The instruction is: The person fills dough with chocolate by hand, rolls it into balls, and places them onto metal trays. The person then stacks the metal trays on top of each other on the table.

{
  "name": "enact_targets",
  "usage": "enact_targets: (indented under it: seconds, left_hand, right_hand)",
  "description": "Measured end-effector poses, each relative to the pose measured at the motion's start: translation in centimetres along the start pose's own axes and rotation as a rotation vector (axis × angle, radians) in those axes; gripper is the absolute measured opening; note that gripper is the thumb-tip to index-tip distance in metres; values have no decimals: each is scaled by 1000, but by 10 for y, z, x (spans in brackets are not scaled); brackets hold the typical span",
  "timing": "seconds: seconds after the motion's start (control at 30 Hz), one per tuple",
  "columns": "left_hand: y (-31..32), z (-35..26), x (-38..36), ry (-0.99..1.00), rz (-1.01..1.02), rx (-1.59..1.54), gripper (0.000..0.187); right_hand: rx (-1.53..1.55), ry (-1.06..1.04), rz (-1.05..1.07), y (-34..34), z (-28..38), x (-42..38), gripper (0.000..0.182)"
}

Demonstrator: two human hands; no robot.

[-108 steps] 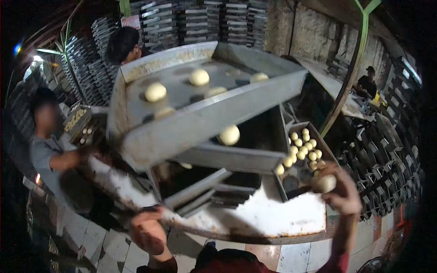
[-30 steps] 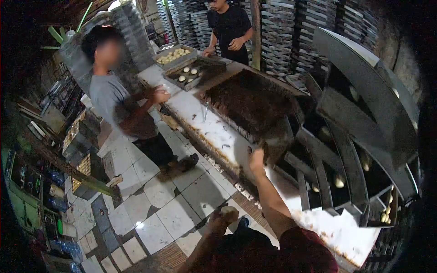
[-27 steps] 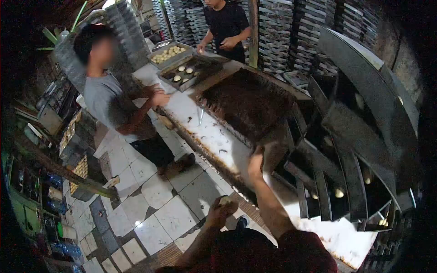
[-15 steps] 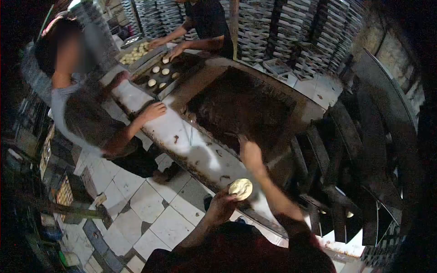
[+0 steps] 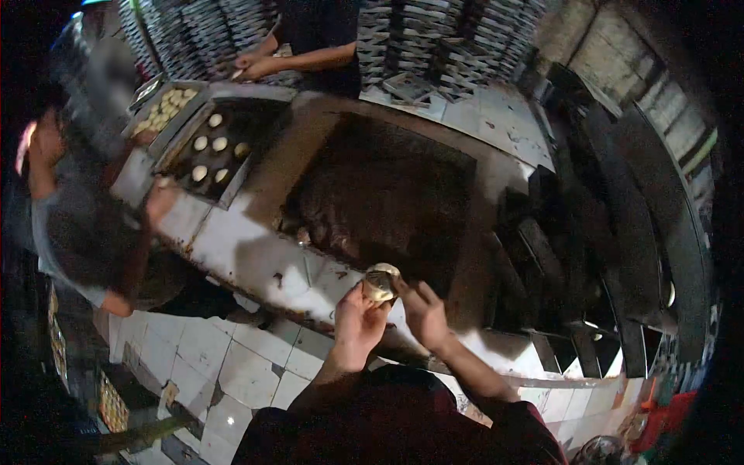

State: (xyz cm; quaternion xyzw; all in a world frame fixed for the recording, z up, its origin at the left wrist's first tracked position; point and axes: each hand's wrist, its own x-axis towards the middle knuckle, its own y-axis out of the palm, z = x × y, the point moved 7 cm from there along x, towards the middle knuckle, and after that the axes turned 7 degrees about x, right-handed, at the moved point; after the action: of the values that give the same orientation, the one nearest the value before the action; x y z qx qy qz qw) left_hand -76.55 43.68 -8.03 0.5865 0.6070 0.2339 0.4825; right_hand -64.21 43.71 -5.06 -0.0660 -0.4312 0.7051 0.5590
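Left hand (image 5: 358,325): raised above the near edge of the desk (image 5: 240,248); fingers (image 5: 366,298) curled narrowly around the underside and near side of a dough piece (image 5: 380,282), gripping it.

Right hand (image 5: 422,312): just beside the left, fingers half-bent, the fingertips reaching to the right side of the dough piece; whether they truly press on it cannot be told.

Dough piece: pale, round, slightly flattened, held in the air between the two hands, above the pale desk edge and just in front of the dark slab (image 5: 384,194).

Dark slab: large, rough, near-black rectangle lying on the middle of the desk.

Baking tray (image 5: 232,182): at the far left end of the desk, holding several small pale dough rounds (image 5: 208,144) set apart from one another; a second tray (image 5: 147,124) of closely packed rounds lies beside it.

Persons nearby: one in a grey shirt (image 5: 58,232) stands left of the desk, a hand (image 5: 160,200) at the desk edge; another in dark clothes (image 5: 318,31) stands behind it, hands together near the trays.

Background: stacked metal trays (image 5: 434,39).
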Motion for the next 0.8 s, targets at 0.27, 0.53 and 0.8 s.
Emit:
enact_targets:
  seconds: [0.27, 0.53, 0.8]
  left_hand:
    - [27, 5, -11, 22, 75, -46, 29]
    - [17, 128, -71, -167, 20, -69, 61]
    - [5, 165, -140, 155, -114, 413, 33]
  right_hand:
    - [724, 435, -229, -15, -109, -114, 41]
    - [588, 454, 149, -63, -55, -86, 41]
    - [306, -467, 212, -94, 36, -140, 28]
